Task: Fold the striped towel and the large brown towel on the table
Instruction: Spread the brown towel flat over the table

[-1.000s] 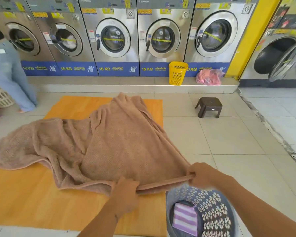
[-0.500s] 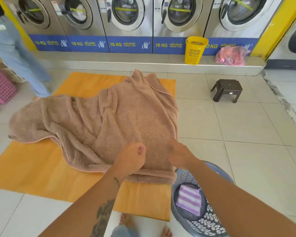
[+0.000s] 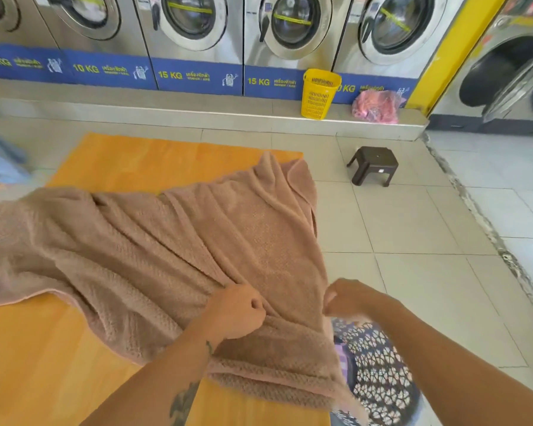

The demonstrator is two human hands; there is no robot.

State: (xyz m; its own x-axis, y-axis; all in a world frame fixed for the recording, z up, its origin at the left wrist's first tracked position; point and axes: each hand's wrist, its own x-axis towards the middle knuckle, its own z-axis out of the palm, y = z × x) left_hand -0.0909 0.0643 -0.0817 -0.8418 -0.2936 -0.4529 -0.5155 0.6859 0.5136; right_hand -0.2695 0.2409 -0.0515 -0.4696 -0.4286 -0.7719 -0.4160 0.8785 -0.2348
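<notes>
From the head camera, the brown towel (image 3: 173,256) lies rumpled across the low orange bench (image 3: 43,364), its near corner draped over the basket (image 3: 382,379). The left hand (image 3: 237,312) is fisted round a bunch of it, while the right hand (image 3: 348,298) curls at the right edge, too blurred to tell whether it grips. Pulling on a bunch instead of a corner could set the fold crooked or slide the overhanging left end onto the floor.

brown towel (image 3: 173,250) | rumpled, spread | on orange mat (image 3: 136,161) | near corner over basket (image 3: 382,379)
</notes>
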